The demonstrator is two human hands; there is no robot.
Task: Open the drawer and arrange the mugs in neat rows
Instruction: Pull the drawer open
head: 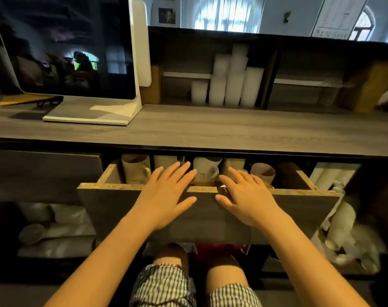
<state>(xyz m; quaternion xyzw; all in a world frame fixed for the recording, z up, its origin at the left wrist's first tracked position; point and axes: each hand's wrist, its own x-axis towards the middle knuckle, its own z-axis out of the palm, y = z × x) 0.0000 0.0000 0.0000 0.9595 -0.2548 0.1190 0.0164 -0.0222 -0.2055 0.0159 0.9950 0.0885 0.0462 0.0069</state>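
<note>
A grey drawer (pixel 104 207) with a raw chipboard top edge stands partly pulled out under the counter. Inside it are several pale mugs, some lying on their sides: one at the left (pixel 134 170), one in the middle (pixel 207 168), one at the right (pixel 264 171). My left hand (pixel 166 196) lies flat over the drawer's front edge, fingers spread above the mugs. My right hand (pixel 246 198) rests the same way just to its right. Neither hand holds anything. The back of the drawer is hidden under the counter.
The grey wooden counter (pixel 210 129) overhangs the drawer. A monitor on a white stand (pixel 78 63) is at the left, stacked white cups (pixel 228 83) on the shelf behind. Plastic-wrapped ware fills the open shelves left (pixel 56 227) and right (pixel 343 229) of the drawer. My knees are below.
</note>
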